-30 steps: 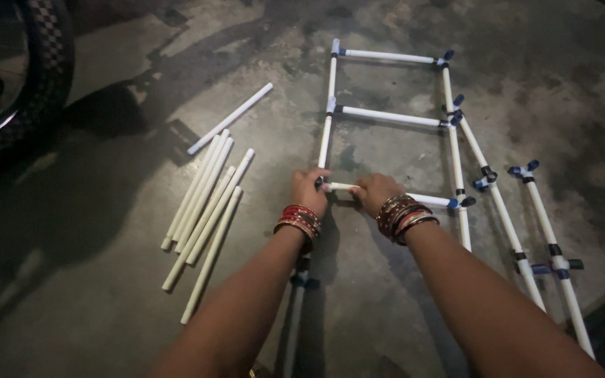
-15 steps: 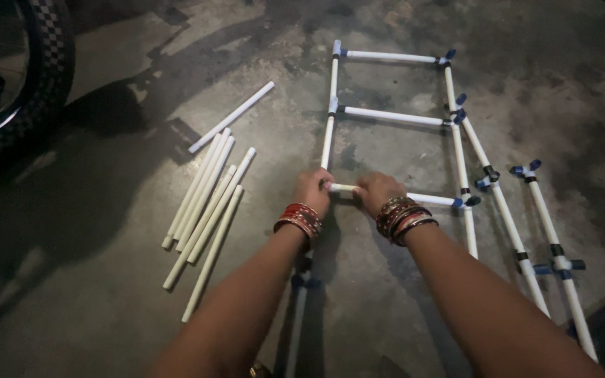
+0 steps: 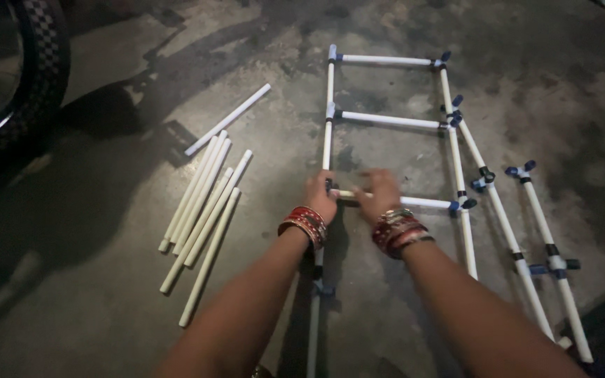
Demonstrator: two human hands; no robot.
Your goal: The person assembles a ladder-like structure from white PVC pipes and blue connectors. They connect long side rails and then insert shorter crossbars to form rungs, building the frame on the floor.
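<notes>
A ladder-shaped frame of white pipes [image 3: 386, 119] joined by blue connectors lies flat on the concrete floor. My left hand [image 3: 320, 196] grips the left rail at the joint where the third crosspipe [image 3: 425, 202] meets it. My right hand [image 3: 379, 194] is closed on the left end of that crosspipe, right next to my left hand. Both wrists wear red and gold bangles. The connector under my left hand is hidden.
Several loose white pipes [image 3: 204, 203] lie in a bundle to the left of the frame. Two more jointed pipe lengths [image 3: 547, 245] lie to the right. A checkered tyre [image 3: 29, 77] stands at the top left.
Both hands stay at the same joint. My right hand has shifted slightly along the crosspipe and shows motion blur.
</notes>
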